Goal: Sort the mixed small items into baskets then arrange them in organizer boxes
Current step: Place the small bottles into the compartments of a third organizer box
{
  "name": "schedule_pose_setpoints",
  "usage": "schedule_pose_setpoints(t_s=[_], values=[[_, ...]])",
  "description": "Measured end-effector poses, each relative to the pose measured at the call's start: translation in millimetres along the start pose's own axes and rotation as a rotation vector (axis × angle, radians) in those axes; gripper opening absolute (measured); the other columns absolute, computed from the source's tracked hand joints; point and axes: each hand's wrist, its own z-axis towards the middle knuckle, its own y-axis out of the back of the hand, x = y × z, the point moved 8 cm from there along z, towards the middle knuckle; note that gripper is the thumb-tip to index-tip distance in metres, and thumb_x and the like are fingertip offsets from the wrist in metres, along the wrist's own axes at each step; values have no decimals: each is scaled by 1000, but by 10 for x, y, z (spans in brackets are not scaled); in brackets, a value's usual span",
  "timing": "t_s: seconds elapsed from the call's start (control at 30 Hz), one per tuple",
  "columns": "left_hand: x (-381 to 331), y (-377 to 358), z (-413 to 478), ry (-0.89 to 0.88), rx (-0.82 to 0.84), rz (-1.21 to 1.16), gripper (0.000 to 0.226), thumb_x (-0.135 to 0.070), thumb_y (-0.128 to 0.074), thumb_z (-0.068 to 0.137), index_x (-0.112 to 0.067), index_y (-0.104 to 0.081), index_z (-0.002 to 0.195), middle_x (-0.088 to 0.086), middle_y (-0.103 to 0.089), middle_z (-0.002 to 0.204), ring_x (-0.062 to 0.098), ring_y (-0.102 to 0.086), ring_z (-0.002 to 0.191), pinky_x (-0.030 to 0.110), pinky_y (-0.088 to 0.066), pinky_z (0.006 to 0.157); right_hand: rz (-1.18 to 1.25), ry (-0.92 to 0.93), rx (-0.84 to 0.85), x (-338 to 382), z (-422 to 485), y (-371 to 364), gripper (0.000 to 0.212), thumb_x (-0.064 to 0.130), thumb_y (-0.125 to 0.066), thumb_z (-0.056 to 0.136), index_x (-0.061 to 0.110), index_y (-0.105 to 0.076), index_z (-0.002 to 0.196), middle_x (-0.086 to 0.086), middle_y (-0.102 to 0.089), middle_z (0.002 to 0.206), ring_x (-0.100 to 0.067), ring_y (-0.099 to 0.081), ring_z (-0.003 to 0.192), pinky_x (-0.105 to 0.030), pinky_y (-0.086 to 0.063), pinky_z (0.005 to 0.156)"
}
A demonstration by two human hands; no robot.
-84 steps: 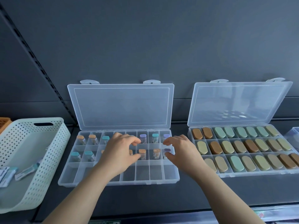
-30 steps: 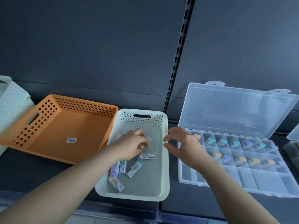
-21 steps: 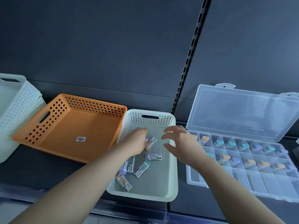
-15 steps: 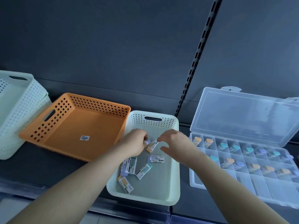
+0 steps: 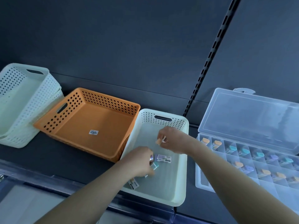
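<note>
Both grips are inside the mint basket [image 5: 146, 118], which stands on the dark shelf [image 5: 48, 159]. Right grip [image 5: 174, 140] is raised over the basket's back half. Thumb and fingertips pinch a small orange-capped vial [image 5: 159, 141], held clear of the basket floor. Left grip [image 5: 139, 160] is low over the basket's left side, fingers curled round a teal-capped vial [image 5: 155, 166]. Something purplish shows against the same fingers; I cannot tell what. A white labelled vial [image 5: 164, 158] lies flat on the basket floor, just right of the left grip. Another labelled piece [image 5: 133, 183] lies in the basket's near-left corner, partly under my left forearm. The orange basket [image 5: 97, 120] touches the mint basket's left wall and has a sticker on its floor. The stacked white baskets [image 5: 24, 102] are further left of the mint basket, tilted. The clear organizer box [image 5: 239, 168] is just right of the mint basket, with its lid [image 5: 250, 117] propped open. Its back compartments hold orange-, teal- and purple-capped vials. My right forearm crosses the box corner nearest the basket.
</note>
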Motion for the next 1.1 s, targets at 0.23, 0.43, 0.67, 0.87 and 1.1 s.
schedule_pose_setpoints(t_s=[0.23,0.43,0.67,0.87,1.1], values=[[-7,117,-107,-16,-155,-109,17,-18,-66,81,-17,-50,80,-1,-55,82,15,-53,68,24,-32,50,196,21,73,44,-190,-88,34,5,-41,91,16,-55,119,2,-57,119,-12,-53,99,-21,-39,83],[220,484,-641,-25,-340,-528,17,-21,-65,88,-26,-60,103,-3,-63,92,14,-68,66,30,-56,57,-59,16,106,98,-135,-306,31,24,-60,87,18,-57,118,0,-59,115,-20,-54,102,-29,-43,80],[457,555,-788,38,-446,-849,17,-30,-69,86,-25,-64,101,-1,-68,94,1,-54,50,15,-47,50,84,-17,-16,190,-199,-215,19,17,-55,87,18,-63,104,4,-57,97,-18,-56,84,-29,-50,71],[19,435,-685,-44,-401,-905,19,-30,-71,83,-35,-69,101,-1,-63,96,5,-51,50,29,-52,54,613,-42,-380,-150,-971,335,9,17,-60,89,23,-65,93,18,-54,63,-2,-47,55,-14,-42,56],[-941,274,-468,-264,-395,-669,9,-25,-77,78,-27,-70,83,7,-57,72,4,-40,49,15,-35,50,857,-276,-706,-1040,-1891,444,9,18,-72,83,24,-65,84,-7,-67,72,-11,-55,55,-24,-46,55]])
